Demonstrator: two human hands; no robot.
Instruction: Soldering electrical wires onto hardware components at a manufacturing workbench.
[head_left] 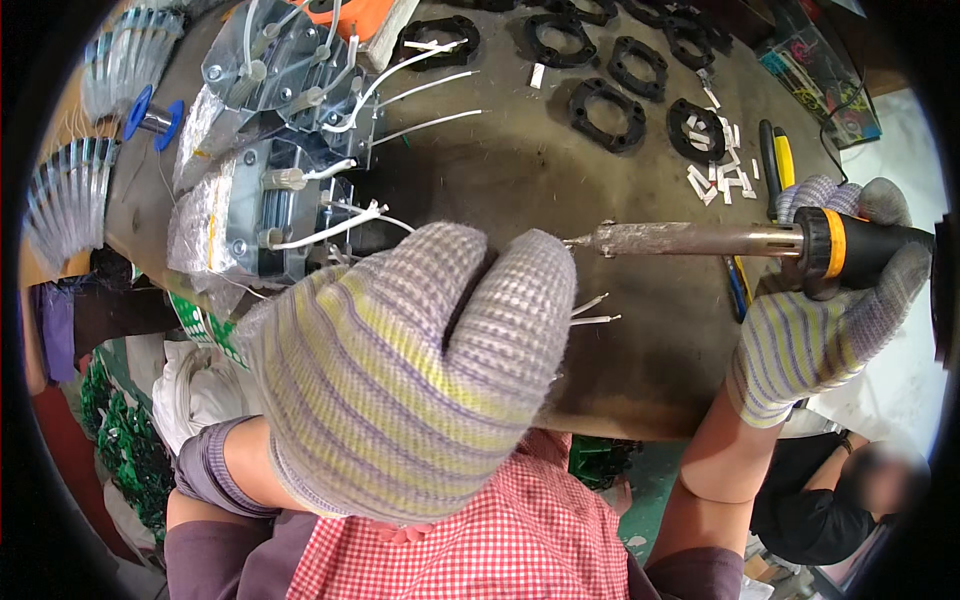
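**Left hand in grey-and-yellow striped knit glove (410,370) nearest camera**

Thumb and fingers drawn close; can't tell if they pinch anything. Black-handled soldering iron with metal barrel (740,240) to its right, tip just beside the glove. Matching-gloved right hand (815,335) wraps the handle. Two white wire ends (597,320) stick out past left hand. Beyond: black ring-shaped plates (580,112); grey metal units (245,200) at left.
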